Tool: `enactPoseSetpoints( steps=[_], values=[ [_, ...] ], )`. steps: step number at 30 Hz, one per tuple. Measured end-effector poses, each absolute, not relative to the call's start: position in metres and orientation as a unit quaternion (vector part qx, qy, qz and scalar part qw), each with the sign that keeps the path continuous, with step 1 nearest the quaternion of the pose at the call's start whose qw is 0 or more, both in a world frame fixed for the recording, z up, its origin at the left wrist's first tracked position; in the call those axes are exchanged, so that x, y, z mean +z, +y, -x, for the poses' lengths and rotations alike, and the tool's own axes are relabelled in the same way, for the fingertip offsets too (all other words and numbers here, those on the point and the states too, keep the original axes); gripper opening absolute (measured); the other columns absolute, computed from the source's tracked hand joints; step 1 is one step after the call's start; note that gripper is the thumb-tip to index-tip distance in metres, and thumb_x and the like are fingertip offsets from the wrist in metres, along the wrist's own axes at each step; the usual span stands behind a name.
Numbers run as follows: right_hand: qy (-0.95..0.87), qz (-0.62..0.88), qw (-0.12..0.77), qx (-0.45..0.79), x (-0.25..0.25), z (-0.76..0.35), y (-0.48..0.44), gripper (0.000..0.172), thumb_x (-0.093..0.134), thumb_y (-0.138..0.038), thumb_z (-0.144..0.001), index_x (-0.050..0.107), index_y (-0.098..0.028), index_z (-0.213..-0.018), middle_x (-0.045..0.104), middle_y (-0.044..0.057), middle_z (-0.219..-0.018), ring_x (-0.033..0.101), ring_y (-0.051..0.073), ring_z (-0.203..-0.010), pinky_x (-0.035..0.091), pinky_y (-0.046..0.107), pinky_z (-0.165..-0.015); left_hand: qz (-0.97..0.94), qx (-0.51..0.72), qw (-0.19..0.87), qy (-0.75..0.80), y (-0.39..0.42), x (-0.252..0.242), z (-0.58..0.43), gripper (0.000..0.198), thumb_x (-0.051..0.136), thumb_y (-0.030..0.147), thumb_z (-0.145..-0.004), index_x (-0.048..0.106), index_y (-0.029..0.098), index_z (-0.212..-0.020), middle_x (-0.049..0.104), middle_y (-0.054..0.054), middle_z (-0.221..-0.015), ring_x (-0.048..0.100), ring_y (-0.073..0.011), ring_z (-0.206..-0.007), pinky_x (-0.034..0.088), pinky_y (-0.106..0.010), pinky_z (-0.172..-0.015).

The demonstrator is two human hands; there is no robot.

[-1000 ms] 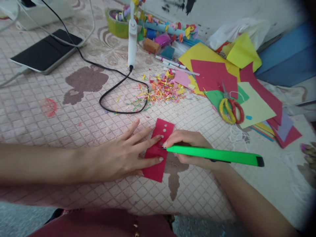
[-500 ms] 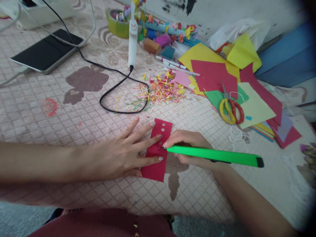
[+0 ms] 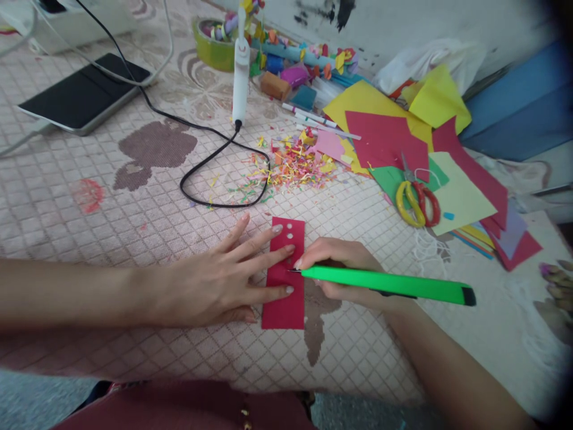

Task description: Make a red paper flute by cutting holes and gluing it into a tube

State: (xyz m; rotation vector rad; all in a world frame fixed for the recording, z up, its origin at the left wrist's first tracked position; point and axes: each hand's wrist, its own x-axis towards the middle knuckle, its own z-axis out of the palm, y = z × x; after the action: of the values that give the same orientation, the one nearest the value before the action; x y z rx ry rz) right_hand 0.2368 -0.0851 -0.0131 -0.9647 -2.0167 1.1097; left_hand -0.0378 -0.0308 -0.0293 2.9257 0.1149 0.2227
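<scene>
A red paper strip [image 3: 286,304] with a few small holes near its far end lies on the patterned cloth in front of me. My left hand [image 3: 219,280] lies flat on it, fingers spread, pressing its left side down. My right hand [image 3: 344,272] is closed round a green utility knife [image 3: 389,282], whose blade tip touches the strip near the holes.
Yellow-and-red scissors [image 3: 418,202] lie on a heap of coloured paper sheets [image 3: 394,140] at the right. Paper scraps [image 3: 295,164] lie ahead, beside a black cable [image 3: 210,158] and a white tool [image 3: 240,65]. A dark tablet [image 3: 83,89] sits far left.
The red strip has turned under my left hand from tilted to nearly straight. Both hands stay in place with the knife tip on the paper.
</scene>
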Motion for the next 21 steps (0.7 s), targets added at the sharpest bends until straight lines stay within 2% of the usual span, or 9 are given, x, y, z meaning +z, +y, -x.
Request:
enactPoseSetpoints(
  steps=[7, 10, 14, 18, 21],
  values=[
    [-0.771, 0.362, 0.312, 0.421, -0.0135, -0.2395, -0.0851, 0.018, 0.063, -0.033, -0.095, 0.07, -0.02, -0.105, 0.075, 0.004, -0.096, 0.067, 0.015, -0.088, 0.051, 0.027, -0.077, -0.992, 0.068, 0.104, 0.027, -0.0297, -0.0334, 0.038, 0.053, 0.067, 0.04, -0.093, 0.053, 0.031, -0.143, 0.036, -0.015, -0.162, 0.02, -0.0492, -0.151, 0.02, -0.079, -0.114],
    [-0.777, 0.367, 0.307, 0.41, -0.0128, -0.2394, -0.0848, 0.014, 0.063, -0.028, -0.093, 0.069, -0.021, -0.104, 0.074, 0.004, -0.095, 0.068, 0.015, -0.087, 0.052, 0.028, -0.076, -0.991, 0.072, 0.108, 0.034, -0.0303, -0.0311, 0.0375, 0.049, 0.066, 0.04, -0.094, 0.054, 0.031, -0.141, 0.036, -0.013, -0.162, 0.019, -0.0475, -0.152, 0.02, -0.077, -0.116],
    [-0.779, 0.371, 0.309, 0.399, -0.0132, -0.2391, -0.0848, 0.013, 0.064, -0.022, -0.091, 0.069, -0.021, -0.103, 0.075, 0.003, -0.094, 0.069, 0.016, -0.086, 0.053, 0.028, -0.075, -0.991, 0.069, 0.108, 0.039, -0.031, -0.0288, 0.037, 0.056, 0.074, 0.036, -0.088, 0.055, 0.031, -0.14, 0.036, -0.013, -0.162, 0.018, -0.0476, -0.152, 0.021, -0.078, -0.115],
    [-0.777, 0.367, 0.314, 0.404, -0.0133, -0.2384, -0.0848, 0.014, 0.064, -0.024, -0.092, 0.069, -0.022, -0.104, 0.075, 0.003, -0.094, 0.069, 0.016, -0.085, 0.053, 0.028, -0.075, -0.992, 0.072, 0.1, 0.035, -0.0329, -0.0298, 0.0367, 0.057, 0.073, 0.036, -0.088, 0.055, 0.028, -0.141, 0.04, -0.016, -0.159, 0.023, -0.0507, -0.149, 0.022, -0.079, -0.113],
    [-0.778, 0.367, 0.311, 0.404, -0.0128, -0.2376, -0.0845, 0.014, 0.063, -0.025, -0.093, 0.069, -0.021, -0.105, 0.075, 0.003, -0.095, 0.068, 0.015, -0.085, 0.052, 0.028, -0.075, -0.993, 0.075, 0.086, 0.041, -0.0347, -0.0325, 0.0363, 0.059, 0.072, 0.039, -0.089, 0.052, 0.029, -0.144, 0.044, -0.016, -0.156, 0.03, -0.0484, -0.148, 0.023, -0.078, -0.114]
  ],
)
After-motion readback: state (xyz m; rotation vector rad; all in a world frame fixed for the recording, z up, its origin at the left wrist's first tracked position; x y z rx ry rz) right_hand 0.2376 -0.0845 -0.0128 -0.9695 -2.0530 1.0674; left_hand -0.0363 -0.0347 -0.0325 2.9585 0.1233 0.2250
